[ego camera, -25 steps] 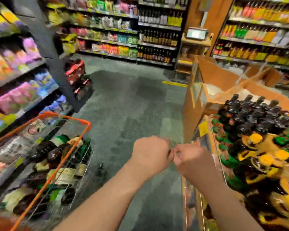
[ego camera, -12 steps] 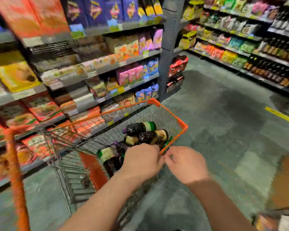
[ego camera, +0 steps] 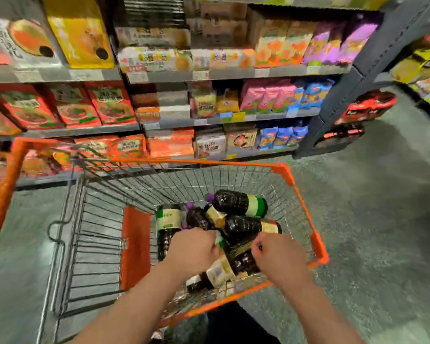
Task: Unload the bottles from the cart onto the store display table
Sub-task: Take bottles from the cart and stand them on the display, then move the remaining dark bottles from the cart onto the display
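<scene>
- I see dark bottles point(ego camera: 236, 228) piled in the orange-rimmed cart point(ego camera: 318, 242), centre frame, labels too blurred to read.
- Left hand point(ego camera: 193, 247) at 6 o'clock, fingers curled down among the bottles; I can't tell what it clamps.
- Right hand point(ego camera: 278, 259) at 5 o'clock, likewise; grip hidden.
- Shelf packs point(ego camera: 104, 105) at 11 o'clock: print illegible.

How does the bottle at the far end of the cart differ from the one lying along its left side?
The far bottle lies crosswise on top of the pile, with its purple cap to the left and a green-and-white label; nothing covers it. The left bottle runs lengthwise, lower down, with a tan label, and the left hand hides part of it. Both are dark and lie on their sides inside the cart.
</scene>
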Motion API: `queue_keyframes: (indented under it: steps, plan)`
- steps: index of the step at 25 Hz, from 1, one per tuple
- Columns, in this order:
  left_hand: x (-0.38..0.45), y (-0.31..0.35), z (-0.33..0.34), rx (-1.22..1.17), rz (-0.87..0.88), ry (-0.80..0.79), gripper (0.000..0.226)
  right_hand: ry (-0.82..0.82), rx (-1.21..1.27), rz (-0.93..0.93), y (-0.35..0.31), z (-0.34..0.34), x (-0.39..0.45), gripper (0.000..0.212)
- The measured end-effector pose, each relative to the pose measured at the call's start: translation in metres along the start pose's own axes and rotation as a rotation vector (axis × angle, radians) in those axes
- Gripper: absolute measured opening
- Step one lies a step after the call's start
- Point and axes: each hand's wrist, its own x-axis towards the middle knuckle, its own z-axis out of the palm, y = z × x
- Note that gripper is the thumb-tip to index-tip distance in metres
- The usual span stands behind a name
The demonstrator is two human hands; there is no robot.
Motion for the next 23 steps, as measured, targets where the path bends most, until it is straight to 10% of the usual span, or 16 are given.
queue_keyframes:
  steps: [23]
  plan:
    - [0.179,0.049,0.172,-0.122,0.039,-0.483,0.026,-0.720,0.089,0.126,0.070,0.169,0.129,0.025]
